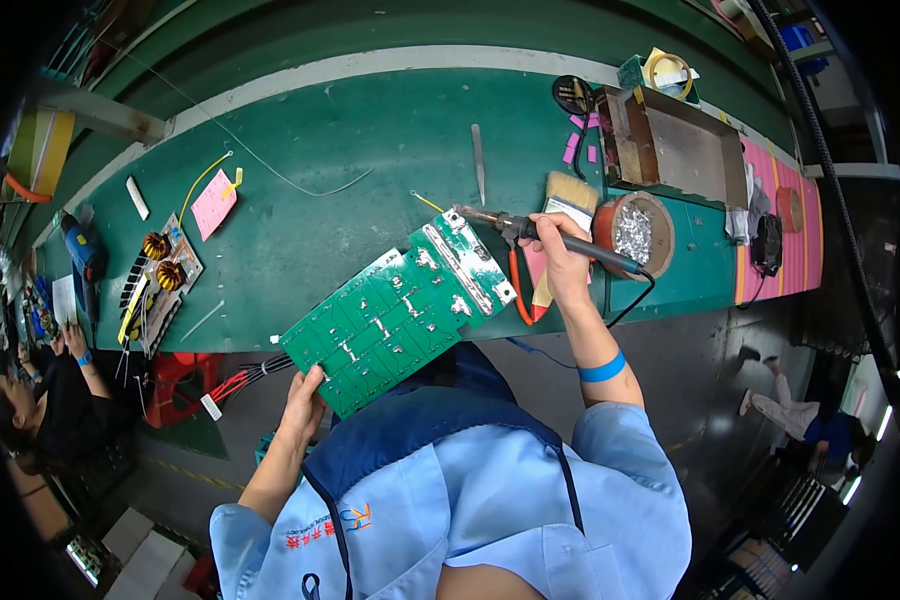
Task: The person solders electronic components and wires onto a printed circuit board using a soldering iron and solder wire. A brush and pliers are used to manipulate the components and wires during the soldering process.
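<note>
A green circuit board [385, 325], solder side up with silvery patches, lies tilted over the table's front edge. My left hand [305, 397] grips its lower left corner, the thumb on top and the other fingers hidden beneath. In my right hand [564, 255] is a soldering iron [595, 252] with a black handle. Its metal tip reaches the board's top corner, where a short yellow wire [427, 201] ends; whether they touch I cannot tell. Just right of the iron's tip lie a wide brush [570, 195] and orange-handled pliers [518, 285], partly behind my hand.
A round tub of silvery scraps [634, 230] and a metal tray [670, 140] stand at the right. Tweezers [478, 165] lie behind the board. Another board with copper coils [165, 270] and a pink paper [215, 204] are on the left, near a co-worker's hand [74, 340].
</note>
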`<state>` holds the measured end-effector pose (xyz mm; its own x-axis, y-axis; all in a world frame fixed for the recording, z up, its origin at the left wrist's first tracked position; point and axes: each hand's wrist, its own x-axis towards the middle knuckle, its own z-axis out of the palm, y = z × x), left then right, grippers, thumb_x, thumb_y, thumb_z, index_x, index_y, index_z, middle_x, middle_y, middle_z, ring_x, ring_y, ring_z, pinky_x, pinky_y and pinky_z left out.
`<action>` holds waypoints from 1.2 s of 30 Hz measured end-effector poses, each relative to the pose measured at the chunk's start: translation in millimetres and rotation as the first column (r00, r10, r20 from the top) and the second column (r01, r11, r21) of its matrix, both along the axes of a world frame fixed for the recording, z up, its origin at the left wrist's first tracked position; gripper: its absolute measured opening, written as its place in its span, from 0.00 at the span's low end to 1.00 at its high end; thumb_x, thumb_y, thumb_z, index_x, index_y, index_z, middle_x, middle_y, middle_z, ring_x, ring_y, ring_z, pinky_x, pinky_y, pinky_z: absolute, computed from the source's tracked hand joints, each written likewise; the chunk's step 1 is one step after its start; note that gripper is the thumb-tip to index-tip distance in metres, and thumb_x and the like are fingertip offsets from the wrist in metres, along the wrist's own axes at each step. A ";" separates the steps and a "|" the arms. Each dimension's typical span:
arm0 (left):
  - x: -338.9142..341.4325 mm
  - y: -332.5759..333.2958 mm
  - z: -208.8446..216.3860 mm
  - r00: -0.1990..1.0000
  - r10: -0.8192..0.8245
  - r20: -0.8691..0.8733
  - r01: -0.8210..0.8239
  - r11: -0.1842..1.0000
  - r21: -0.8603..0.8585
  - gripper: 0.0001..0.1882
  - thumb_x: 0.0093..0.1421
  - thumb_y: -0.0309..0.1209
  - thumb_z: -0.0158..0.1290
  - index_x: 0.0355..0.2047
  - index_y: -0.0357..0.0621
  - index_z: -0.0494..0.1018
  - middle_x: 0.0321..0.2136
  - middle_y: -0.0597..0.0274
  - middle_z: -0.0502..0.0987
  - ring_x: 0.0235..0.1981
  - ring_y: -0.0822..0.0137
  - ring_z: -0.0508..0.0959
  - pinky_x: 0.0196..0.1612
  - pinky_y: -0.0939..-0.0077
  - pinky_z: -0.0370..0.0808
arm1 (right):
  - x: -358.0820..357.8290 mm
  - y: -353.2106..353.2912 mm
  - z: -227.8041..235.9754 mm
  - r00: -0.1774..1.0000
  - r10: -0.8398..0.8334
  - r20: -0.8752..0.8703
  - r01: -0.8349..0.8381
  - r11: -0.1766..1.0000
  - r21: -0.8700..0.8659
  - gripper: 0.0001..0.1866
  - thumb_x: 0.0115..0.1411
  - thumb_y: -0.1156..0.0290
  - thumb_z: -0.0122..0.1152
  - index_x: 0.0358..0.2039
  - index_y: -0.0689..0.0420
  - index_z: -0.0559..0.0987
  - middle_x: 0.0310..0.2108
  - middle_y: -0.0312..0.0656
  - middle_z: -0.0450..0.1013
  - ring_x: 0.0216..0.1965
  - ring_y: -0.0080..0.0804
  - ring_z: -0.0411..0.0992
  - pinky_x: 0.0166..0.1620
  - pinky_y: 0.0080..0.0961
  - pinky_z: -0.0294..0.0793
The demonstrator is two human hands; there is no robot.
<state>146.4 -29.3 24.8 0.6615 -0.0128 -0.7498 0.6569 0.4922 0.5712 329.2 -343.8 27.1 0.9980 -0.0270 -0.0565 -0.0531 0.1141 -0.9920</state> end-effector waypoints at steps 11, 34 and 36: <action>8.3 4.2 15.6 0.991 -0.121 0.049 0.106 0.967 0.232 0.26 0.50 0.42 0.49 0.42 0.33 0.62 0.38 0.58 0.68 0.40 0.70 0.68 0.45 0.75 0.61 | 3.7 -2.9 -7.6 1.000 -0.009 -0.007 0.010 1.000 0.023 0.09 0.53 0.71 0.51 0.26 0.64 0.73 0.19 0.37 0.70 0.20 0.19 0.69 0.24 0.12 0.64; 10.9 0.6 25.7 0.985 -0.170 0.042 0.146 0.930 0.338 0.27 0.51 0.44 0.48 0.42 0.32 0.62 0.38 0.58 0.68 0.41 0.70 0.67 0.46 0.75 0.60 | 1.3 -21.1 -6.0 0.999 0.048 0.018 -0.047 0.998 -0.050 0.08 0.51 0.73 0.52 0.26 0.65 0.73 0.19 0.38 0.70 0.20 0.19 0.69 0.23 0.11 0.65; 11.0 0.2 25.8 0.985 -0.167 0.051 0.141 0.931 0.338 0.26 0.51 0.44 0.48 0.42 0.32 0.62 0.38 0.58 0.68 0.40 0.70 0.67 0.46 0.76 0.60 | 2.2 -23.2 -4.5 0.998 0.062 0.021 -0.060 0.994 -0.089 0.07 0.50 0.73 0.52 0.26 0.65 0.74 0.19 0.38 0.70 0.20 0.19 0.69 0.23 0.11 0.65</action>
<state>157.3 -29.1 50.6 0.7276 0.1214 -0.6751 0.6565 0.1620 0.7367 331.4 -367.0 22.5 0.9990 0.0298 -0.0330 -0.0337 0.0233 -0.9992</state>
